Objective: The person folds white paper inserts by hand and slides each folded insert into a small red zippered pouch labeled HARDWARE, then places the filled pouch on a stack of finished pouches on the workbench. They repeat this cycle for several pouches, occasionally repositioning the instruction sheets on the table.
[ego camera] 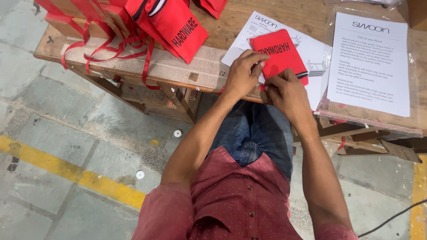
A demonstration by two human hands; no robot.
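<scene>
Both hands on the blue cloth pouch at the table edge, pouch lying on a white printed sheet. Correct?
Not quite: the pouch is red, not blue. The head view shows the left hand and the right hand both on its near edge at the edge of the wooden table, with the pouch lying on a white printed sheet.

Wooden bench [178,66]: red pouches [173,22], printed sheets [369,62].

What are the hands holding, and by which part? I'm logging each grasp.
Both hands, left hand and right hand, pinch the small red fabric pouch at its near lower edge.
</scene>
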